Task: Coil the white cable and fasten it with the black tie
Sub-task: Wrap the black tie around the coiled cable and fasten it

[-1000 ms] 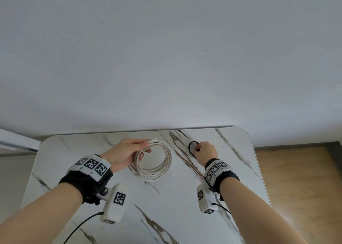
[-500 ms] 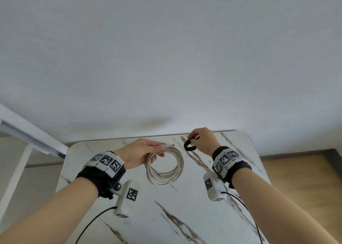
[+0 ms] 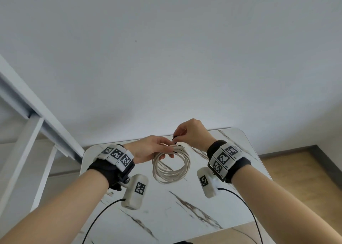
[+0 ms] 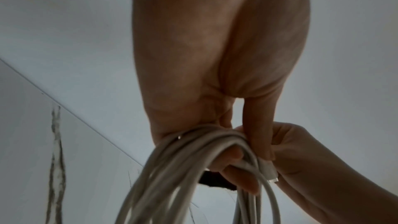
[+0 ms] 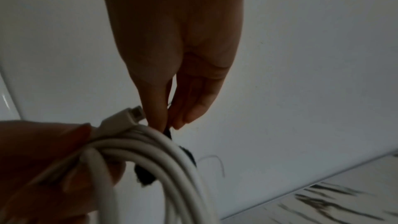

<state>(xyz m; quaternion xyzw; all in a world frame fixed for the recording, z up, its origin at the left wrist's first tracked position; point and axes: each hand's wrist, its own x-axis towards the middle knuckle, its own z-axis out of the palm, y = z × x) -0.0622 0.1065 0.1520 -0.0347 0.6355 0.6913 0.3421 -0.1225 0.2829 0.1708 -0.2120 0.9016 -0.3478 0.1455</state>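
Observation:
The white cable (image 3: pixel 171 167) is wound into a round coil of several loops, held up above the marble table (image 3: pixel 185 206). My left hand (image 3: pixel 148 148) grips the top of the coil, thumb over the strands (image 4: pixel 215 144), with a connector end (image 5: pixel 127 117) sticking out past the fingers. My right hand (image 3: pixel 190 132) pinches the black tie (image 5: pixel 168 132) just right of the left thumb, at the top of the coil. The tie hangs behind the cable strands (image 5: pixel 146 175), mostly hidden; a dark piece of the tie (image 4: pixel 215 180) shows under the left fingers.
A white wall stands right behind the table's far edge (image 3: pixel 203 129). A white shelf frame (image 3: pixel 27 132) is at the left, wooden floor (image 3: pixel 296 169) at the right. Black leads from the wrist cameras (image 3: pixel 103 212) trail over the near part of the table.
My right hand lifted the black tie off the table and carried it left to the top of the coil. My left hand raised the coil off the table; both hands now meet.

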